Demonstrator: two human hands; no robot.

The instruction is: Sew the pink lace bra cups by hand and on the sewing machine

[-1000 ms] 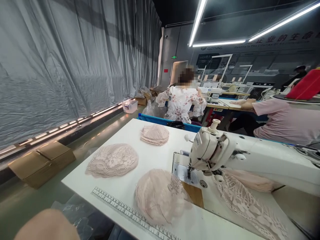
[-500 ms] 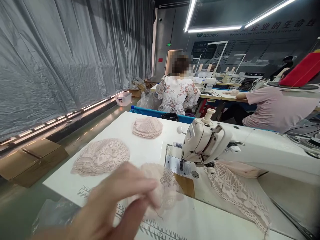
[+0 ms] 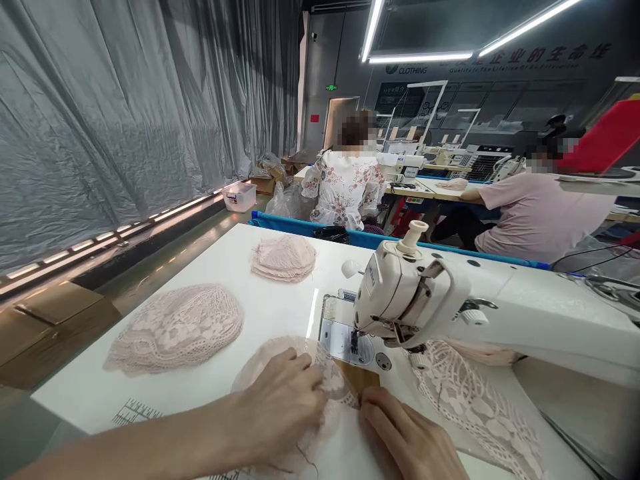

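My left hand (image 3: pixel 280 407) rests on the nearest stack of pale pink lace pieces (image 3: pixel 260 363), its fingers curled and pinching the top piece near its right edge. My right hand (image 3: pixel 407 437) lies beside it at the bottom, fingers together and pressed flat on the table by the lace edge and a brown card (image 3: pixel 357 379). Just beyond both hands stands the white sewing machine (image 3: pixel 415 293), its needle over the metal plate (image 3: pixel 340 333).
Two more lace stacks lie on the white table (image 3: pixel 235 260): one at the left (image 3: pixel 175 327), one farther back (image 3: pixel 284 257). Lace fabric (image 3: pixel 465 400) trails under the machine arm. Two people sit at tables behind. Cardboard boxes (image 3: pixel 45 327) lie on the floor at left.
My left hand has come down from mid-air onto the nearest lace stack. My right hand has entered at the bottom. The view has tilted down and closer.
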